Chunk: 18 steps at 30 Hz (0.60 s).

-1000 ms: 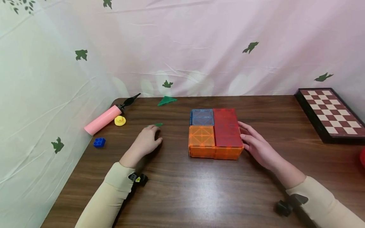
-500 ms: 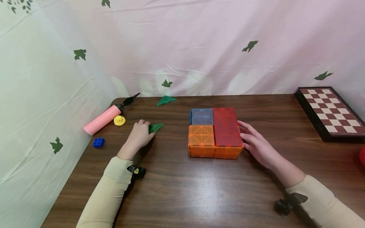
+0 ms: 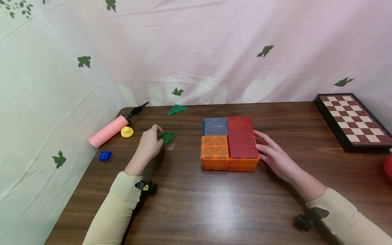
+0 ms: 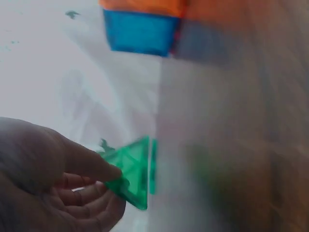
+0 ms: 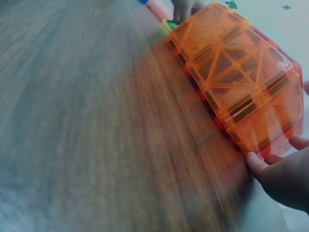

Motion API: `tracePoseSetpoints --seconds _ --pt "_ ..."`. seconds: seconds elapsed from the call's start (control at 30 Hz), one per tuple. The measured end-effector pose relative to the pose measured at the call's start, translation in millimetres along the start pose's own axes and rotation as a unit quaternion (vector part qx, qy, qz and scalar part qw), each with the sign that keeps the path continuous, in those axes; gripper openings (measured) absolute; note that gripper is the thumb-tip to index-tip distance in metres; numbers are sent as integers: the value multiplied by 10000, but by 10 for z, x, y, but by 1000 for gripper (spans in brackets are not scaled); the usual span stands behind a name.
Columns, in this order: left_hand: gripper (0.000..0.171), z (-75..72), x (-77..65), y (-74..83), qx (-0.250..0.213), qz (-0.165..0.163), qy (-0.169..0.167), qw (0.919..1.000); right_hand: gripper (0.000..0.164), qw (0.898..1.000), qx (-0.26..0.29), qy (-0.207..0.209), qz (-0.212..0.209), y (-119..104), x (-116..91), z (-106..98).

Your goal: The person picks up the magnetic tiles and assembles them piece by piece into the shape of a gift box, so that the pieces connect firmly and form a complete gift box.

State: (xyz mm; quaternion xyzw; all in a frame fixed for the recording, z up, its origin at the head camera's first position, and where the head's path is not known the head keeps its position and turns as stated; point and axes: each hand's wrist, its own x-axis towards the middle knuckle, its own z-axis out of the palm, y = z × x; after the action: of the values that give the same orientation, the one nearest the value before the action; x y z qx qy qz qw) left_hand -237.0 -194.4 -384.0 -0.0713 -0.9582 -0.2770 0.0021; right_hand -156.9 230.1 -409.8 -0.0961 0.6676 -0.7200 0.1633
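Between thumb and fingers my left hand point(image 3: 150, 141) pinches a green triangular magnetic tile point(image 3: 167, 136); the left wrist view shows the tile point(image 4: 135, 176) tilted up on edge. To its right stands a low box of translucent magnetic tiles, with a blue square tile point(image 3: 215, 126), an orange square tile point(image 3: 214, 146) and a long red panel point(image 3: 242, 137) on top. My right hand point(image 3: 275, 154) rests with extended fingers along the box's right side. In the right wrist view its fingertips touch the orange side wall point(image 5: 236, 67). A second green triangular tile point(image 3: 177, 109) lies near the table's back edge.
At the left lie a pink pump point(image 3: 109, 131) with a black nozzle, a yellow rubber duck point(image 3: 127, 132) and a blue toy brick point(image 3: 104, 155). A checkered game board point(image 3: 352, 120) sits at the back right, a red object point(image 3: 388, 166) at the right edge. A pale curtain point(image 3: 196, 51) hangs behind.
My left hand has drawn back slightly to the left and taken the near green tile between thumb and fingers, raising it. My right hand and the box have stayed in place.
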Motion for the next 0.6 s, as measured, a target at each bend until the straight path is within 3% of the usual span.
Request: tracePoseSetpoints --seconds 0.1,0.27,0.43,0.6 --pt "20 -58 -25 161 -473 414 216 9978 62 10000 -2 42 18 0 11 3" --pt "14 -93 -15 558 -1355 1160 326 9834 66 10000 75 16 -32 4 48 3" --pt "12 12 64 927 -1758 1901 -28 9659 67 9999 137 -59 -63 22 64 1" --pt "12 164 131 1152 -1773 2314 -429 9556 68 9999 131 -45 -60 30 61 3"
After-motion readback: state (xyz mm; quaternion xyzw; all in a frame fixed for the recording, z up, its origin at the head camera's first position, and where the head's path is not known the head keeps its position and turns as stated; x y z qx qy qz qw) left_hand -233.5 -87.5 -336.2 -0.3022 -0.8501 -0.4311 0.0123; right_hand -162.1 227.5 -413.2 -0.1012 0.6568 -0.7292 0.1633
